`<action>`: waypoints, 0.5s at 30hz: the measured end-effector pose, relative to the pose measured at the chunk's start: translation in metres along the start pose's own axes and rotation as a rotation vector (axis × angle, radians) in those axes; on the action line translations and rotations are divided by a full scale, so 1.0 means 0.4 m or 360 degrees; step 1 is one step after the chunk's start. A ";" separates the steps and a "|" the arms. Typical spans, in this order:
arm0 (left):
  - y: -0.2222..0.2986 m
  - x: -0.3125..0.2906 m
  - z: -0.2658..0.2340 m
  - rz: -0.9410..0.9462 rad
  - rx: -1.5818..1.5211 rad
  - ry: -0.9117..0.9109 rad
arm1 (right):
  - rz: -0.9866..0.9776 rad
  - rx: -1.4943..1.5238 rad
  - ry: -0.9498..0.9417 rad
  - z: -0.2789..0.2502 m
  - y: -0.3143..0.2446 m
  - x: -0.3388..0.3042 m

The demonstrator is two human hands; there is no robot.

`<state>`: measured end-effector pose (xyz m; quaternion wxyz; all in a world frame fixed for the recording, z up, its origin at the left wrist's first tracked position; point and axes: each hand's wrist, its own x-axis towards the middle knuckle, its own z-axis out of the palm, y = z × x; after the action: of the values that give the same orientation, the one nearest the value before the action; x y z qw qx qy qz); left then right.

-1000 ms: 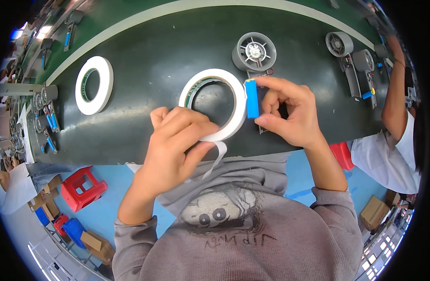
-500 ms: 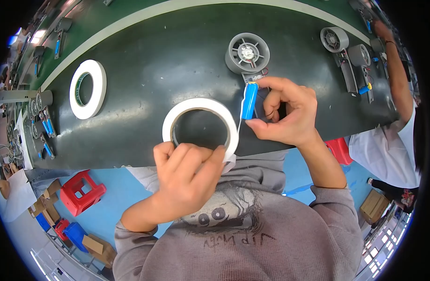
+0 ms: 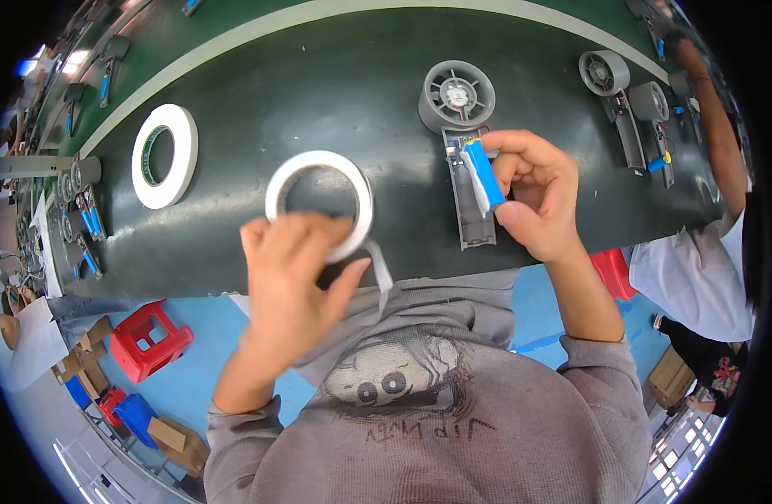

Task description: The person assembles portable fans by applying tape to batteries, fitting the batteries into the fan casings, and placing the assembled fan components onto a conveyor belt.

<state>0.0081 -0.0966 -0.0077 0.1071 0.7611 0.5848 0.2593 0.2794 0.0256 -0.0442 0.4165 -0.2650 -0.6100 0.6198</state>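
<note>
Just changed: the roll (image 3: 362,197) is now farther left, well apart from the cell (image 3: 488,175), and the white strip (image 3: 477,181) that ran near the roll now rides with the cell; it seems the cell carries its own cut piece.
Cell: over the right side of the tray (image 3: 476,235), tilted, strip along its left flank; whether it touches the tray I cannot tell.
Right hand (image 3: 541,189): grip closed on the cell, forefinger at the top end, thumb at the bottom.
Left hand (image 3: 287,273): fingers over the roll's near side, thumb apart beside the loose tail (image 3: 381,275); blurred, so I cannot tell whether the grip holds.
Tray: grey, joined to the fan (image 3: 457,94), lying on the bench (image 3: 234,239); a small board (image 3: 455,151) sits in its fan end.
Spare roll (image 3: 187,155): at left on the bench, apart from both hands.
Carton (image 3: 177,441): on the lower left, beside a blue bin (image 3: 136,417); contents of both too small to tell.
</note>
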 end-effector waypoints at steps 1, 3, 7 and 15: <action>-0.006 0.023 -0.009 -0.0084 -0.0031 -0.0007 | -0.0002 0.0000 -0.0009 -0.003 0.001 -0.001; -0.037 0.089 -0.004 -0.0020 -0.0054 0.0137 | 0.0026 0.0102 -0.0056 -0.001 0.004 -0.002; -0.018 0.303 0.088 0.0113 -0.0337 0.0373 | 0.0104 0.0029 -0.0049 0.008 -0.019 -0.001; -0.008 0.364 0.123 0.0247 -0.0414 -0.0015 | -0.0317 -0.1413 -0.0524 -0.047 -0.097 0.023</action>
<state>0.0574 0.0491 -0.0114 0.1870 0.7851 0.4850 0.3368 0.2980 0.0400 -0.0067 0.2183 -0.2558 -0.8959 0.2904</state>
